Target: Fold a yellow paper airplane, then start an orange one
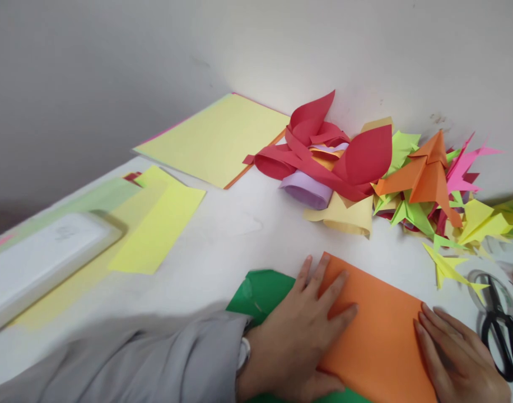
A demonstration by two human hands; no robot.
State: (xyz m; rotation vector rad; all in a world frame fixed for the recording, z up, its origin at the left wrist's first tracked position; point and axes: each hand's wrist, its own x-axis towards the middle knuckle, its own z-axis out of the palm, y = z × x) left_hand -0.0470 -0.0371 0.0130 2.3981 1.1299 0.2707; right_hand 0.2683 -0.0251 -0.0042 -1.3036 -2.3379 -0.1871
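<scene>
An orange sheet of paper (pixel 378 324) lies at the front right of the table, over a green piece of paper (pixel 260 291). My left hand (pixel 298 336) rests on the left part of the orange sheet, fingers spread and stretched out. At the sheet's right edge is my right hand (pixel 462 352), its fingers extended side by side and touching the paper; its thumb is hidden. Neither hand grips anything. Black-handled scissors (pixel 495 324) lie just right of my right hand.
Red curled paper shapes (pixel 323 157) stand by the wall, beside a heap with an orange folded paper plane (pixel 424 173). Further left is a stack of coloured sheets (pixel 214 140). Yellow paper strips (pixel 159 224) lie near a long white box (pixel 50 263).
</scene>
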